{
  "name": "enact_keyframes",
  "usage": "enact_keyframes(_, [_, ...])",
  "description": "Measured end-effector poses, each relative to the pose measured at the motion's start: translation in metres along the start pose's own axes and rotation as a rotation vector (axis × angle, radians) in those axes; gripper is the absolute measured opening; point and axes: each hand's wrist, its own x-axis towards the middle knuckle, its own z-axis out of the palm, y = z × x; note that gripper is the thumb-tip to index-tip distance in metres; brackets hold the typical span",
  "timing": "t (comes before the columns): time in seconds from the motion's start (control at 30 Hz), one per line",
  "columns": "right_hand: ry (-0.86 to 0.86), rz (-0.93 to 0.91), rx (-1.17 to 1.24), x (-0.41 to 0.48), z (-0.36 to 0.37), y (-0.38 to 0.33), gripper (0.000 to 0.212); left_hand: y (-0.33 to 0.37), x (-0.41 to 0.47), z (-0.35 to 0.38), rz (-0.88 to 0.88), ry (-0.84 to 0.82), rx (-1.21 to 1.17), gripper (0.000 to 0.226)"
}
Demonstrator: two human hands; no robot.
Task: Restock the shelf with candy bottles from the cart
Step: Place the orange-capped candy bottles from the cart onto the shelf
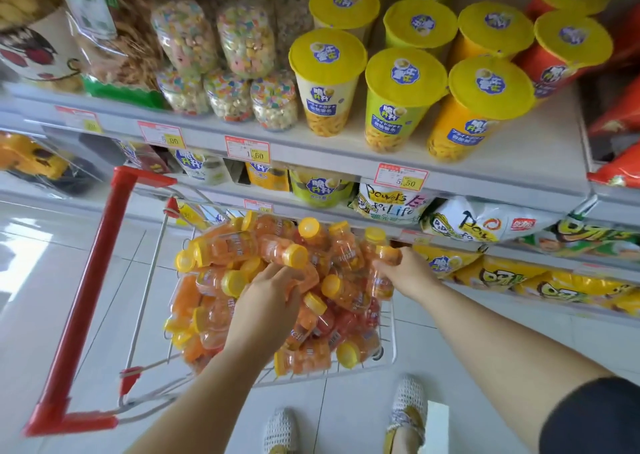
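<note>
White woven shoes (408, 408) are standing on the pale tiled floor (52, 280) at the bottom of the view. Just ahead, both bare forearms are reaching into the wire cart (393, 332), whose red handle (86, 280) is running along its left side. The cart is heaped with candy bottles (214, 245), orange with yellow caps, lying at all angles. The left hand (266, 301) is pressing into the middle of the heap with fingers curling among the bottles; the fingertips are hidden, so I cannot tell whether it is gripping one. The right hand (407, 271) is wrapping around a bottle (382, 280) at the heap's right edge. Beyond the cart, the shelf (311, 145) is carrying price tags (247, 150) along its front, with yellow-lidded snack cups (327, 83) and clear tubs of coloured sweets (247, 38) standing on it. Snack bags (485, 225) are filling the tiers below.
</note>
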Motion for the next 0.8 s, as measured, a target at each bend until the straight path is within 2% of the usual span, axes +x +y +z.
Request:
enact_keyframes(0.2, [0.02, -0.094, 0.059, -0.034, -0.015, -0.01, 0.044, 0.015, -0.002, -0.008, -0.042, -0.046, 0.08, 0.026])
enact_keyframes(0.3, [-0.009, -0.175, 0.102, -0.067, -0.039, -0.022, 0.051, 0.04, -0.007, -0.022, -0.02, -0.038, 0.065, 0.025])
enact_keyframes(0.47, [-0.023, -0.38, 0.199, -0.147, -0.129, -0.064, 0.044, 0.122, -0.015, -0.073, 0.24, -0.009, -0.152, 0.029])
enact_keyframes(0.7, [0.212, -0.598, 0.274, -0.255, -0.272, -0.109, 0.041, 0.25, -0.023, -0.143, 0.617, 0.031, -0.338, 0.035])
enact_keyframes(0.8, [0.327, -0.674, 0.3, -0.279, -0.318, -0.118, 0.044, 0.296, -0.017, -0.169, 0.756, 0.085, -0.336, 0.036])
